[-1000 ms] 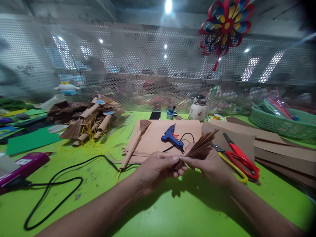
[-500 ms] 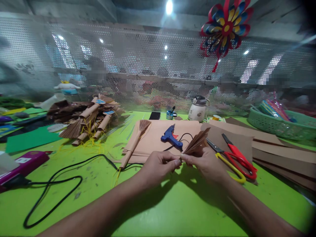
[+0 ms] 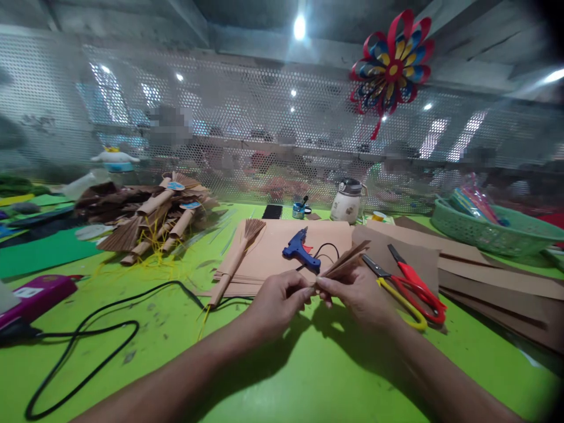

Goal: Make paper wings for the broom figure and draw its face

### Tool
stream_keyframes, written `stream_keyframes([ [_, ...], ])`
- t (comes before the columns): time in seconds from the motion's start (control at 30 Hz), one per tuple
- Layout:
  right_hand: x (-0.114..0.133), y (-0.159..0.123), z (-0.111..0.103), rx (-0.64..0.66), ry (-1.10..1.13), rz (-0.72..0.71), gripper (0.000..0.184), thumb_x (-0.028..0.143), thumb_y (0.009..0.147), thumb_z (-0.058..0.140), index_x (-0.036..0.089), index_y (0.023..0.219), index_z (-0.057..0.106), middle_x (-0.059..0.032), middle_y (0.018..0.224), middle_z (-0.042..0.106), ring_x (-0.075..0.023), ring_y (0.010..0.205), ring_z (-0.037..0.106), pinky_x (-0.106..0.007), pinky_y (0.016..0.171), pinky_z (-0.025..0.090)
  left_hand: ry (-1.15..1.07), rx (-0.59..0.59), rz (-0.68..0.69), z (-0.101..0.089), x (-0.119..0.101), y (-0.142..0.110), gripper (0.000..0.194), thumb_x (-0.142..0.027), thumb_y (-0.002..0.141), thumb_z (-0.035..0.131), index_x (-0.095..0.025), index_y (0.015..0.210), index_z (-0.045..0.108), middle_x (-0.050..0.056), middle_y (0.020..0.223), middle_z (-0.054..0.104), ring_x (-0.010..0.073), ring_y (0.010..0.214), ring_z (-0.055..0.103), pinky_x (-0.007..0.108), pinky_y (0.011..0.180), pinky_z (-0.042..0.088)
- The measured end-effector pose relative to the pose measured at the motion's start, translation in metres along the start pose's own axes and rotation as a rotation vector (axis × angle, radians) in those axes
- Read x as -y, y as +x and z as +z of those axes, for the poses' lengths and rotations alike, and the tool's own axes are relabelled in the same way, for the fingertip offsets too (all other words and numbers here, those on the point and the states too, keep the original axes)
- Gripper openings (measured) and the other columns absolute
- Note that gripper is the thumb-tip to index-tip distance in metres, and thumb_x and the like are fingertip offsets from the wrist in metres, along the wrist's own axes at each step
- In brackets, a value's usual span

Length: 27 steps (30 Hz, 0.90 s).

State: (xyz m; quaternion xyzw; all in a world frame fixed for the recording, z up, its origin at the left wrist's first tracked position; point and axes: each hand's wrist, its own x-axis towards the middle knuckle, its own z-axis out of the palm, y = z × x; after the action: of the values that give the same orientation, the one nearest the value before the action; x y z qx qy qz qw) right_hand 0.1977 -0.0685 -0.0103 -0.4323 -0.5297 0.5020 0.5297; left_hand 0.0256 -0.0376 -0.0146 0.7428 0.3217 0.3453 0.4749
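Note:
A pleated brown paper fan [image 3: 346, 259] is held between my two hands above the green tabletop. My left hand [image 3: 282, 301] pinches its narrow gathered end with thumb and forefinger. Close beside it, my right hand [image 3: 359, 295] grips the lower part of the folds, and the pleats stick up toward the upper right. My fingers hide the very tip. Just behind the hands lies a blue glue gun [image 3: 303, 249] on a stack of tan paper [image 3: 328, 228]. To their left rests a rolled paper piece with a pleated top [image 3: 235, 264] and yellow strings.
Red-handled scissors [image 3: 418, 291] and yellow-handled scissors [image 3: 399, 299] lie right of my hands. A black cord [image 3: 136, 294] loops over the left side. Finished-looking paper bundles [image 3: 154, 217] are heaped at back left. A bottle [image 3: 347, 201] and a green basket [image 3: 497, 226] stand behind.
The fan has tipped slightly lower and its pleats look more closed, seen more edge-on. Both hands keep their pinch on it. The whole view has shifted a little.

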Motion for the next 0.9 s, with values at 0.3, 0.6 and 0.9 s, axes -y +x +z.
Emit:
stream_keyframes([
  [0.3,-0.011,0.005,-0.001,0.011,-0.08,-0.009,0.027,0.039,0.075,0.069,0.013,0.077,0.066,-0.0057,0.068,0.064,-0.0144,0.059,0.059,-0.028,0.053,0.049,0.023,-0.015,0.038,-0.002,-0.003,0.0,0.019,-0.028,0.084,0.057,-0.017,0.074,0.069,0.005,0.067,0.058,0.0165,0.063,0.05,0.026,0.059,0.036],
  [0.6,0.001,-0.011,0.008,0.003,-0.523,-0.317,0.021,0.033,0.081,0.062,0.017,0.07,0.068,-0.006,0.068,0.062,-0.0178,0.065,0.053,-0.033,0.063,0.043,0.356,-0.063,0.112,-0.013,0.017,0.009,0.017,-0.022,0.084,0.052,-0.017,0.071,0.061,0.004,0.069,0.057,0.0179,0.068,0.051,0.027,0.062,0.034],
  [0.9,-0.013,-0.001,-0.001,0.076,-1.158,-0.585,0.021,0.01,0.085,0.046,0.015,0.09,0.065,-0.0129,0.086,0.063,-0.0264,0.085,0.05,-0.046,0.08,0.036,0.967,0.001,0.451,-0.011,0.011,-0.001,0.015,-0.006,0.083,0.048,-0.016,0.082,0.059,0.006,0.081,0.054,0.0205,0.075,0.048,0.033,0.07,0.039],
])
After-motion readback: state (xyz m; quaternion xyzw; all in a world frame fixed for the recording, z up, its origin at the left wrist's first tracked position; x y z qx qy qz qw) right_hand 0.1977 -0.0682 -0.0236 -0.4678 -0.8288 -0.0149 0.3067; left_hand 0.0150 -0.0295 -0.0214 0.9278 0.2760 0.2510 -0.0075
